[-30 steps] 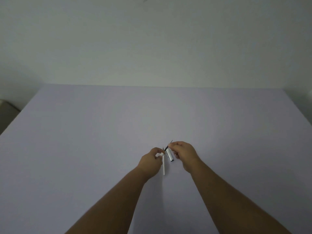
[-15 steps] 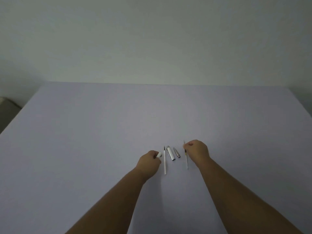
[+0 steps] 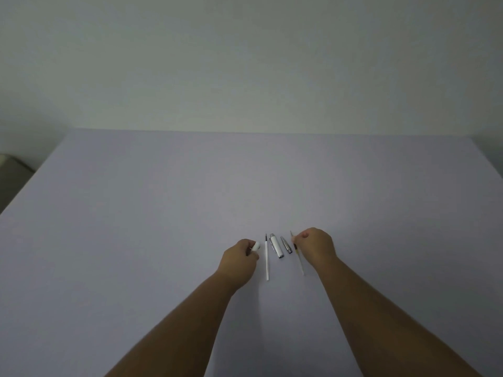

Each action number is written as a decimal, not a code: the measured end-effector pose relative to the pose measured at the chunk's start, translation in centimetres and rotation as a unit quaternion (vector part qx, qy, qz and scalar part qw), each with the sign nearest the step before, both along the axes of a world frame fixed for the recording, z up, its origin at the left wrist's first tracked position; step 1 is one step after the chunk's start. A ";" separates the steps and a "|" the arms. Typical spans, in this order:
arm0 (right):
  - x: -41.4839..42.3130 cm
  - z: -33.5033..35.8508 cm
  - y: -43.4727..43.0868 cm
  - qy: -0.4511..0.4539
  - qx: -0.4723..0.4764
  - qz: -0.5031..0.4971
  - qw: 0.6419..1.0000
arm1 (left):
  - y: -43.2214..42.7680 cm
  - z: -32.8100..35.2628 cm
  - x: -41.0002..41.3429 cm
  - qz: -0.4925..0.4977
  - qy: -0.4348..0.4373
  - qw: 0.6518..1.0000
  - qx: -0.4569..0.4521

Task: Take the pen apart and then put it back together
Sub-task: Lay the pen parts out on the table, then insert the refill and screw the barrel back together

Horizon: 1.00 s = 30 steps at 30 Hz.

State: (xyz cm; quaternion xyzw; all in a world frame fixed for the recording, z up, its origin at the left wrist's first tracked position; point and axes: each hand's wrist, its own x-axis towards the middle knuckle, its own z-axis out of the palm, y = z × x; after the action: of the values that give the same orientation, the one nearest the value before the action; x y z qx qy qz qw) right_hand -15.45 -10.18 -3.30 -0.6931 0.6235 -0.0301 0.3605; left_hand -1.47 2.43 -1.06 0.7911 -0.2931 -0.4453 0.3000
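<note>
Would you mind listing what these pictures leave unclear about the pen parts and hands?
Head view:
- White piece: mostly hidden inside left hand.
- Thin rod: partly covered by right hand; grip unclear.
- Small grey tip: too small for detail.
- Elbows: cut off by bottom edge.

Table (image 3: 163, 240): lying under everything, its far edge running along the wall.
Left hand (image 3: 239, 258): sitting leftmost, a small cap piece (image 3: 255, 245) showing at its fingertips.
Thin refill (image 3: 267, 258): lying just right of that hand.
Clip cap (image 3: 276, 248): lying right of the thin refill.
Tip cone (image 3: 286, 244): lying between the clip cap and the second refill.
Second refill (image 3: 299, 261): lying rightmost, its upper part sitting at the right hand (image 3: 317, 247).
</note>
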 end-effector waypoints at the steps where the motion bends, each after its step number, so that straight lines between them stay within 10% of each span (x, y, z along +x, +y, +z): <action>1: 0.0 0.0 0.0 0.000 0.000 -0.001 1.000 | 0.0 0.0 0.0 -0.001 -0.002 1.000 -0.001; 15: 1.7 0.9 2.2 -0.068 -0.031 0.001 0.997 | 0.8 -0.2 1.2 0.012 -0.101 0.995 -0.020; 24: 4.9 -1.5 6.2 0.145 -0.135 0.241 0.950 | 2.5 -0.4 2.1 0.033 -0.104 0.994 -0.014; 30: 5.5 -1.1 7.3 0.134 -0.099 0.124 0.978 | 3.4 -0.6 2.7 0.037 -0.099 0.994 -0.014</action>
State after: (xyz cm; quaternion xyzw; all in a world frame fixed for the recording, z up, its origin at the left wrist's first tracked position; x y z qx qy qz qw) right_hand -9.97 -2.92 -4.39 -0.7951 0.5689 0.0469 0.2046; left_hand 1.25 5.78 -1.69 0.8371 -0.2981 -0.3494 0.2971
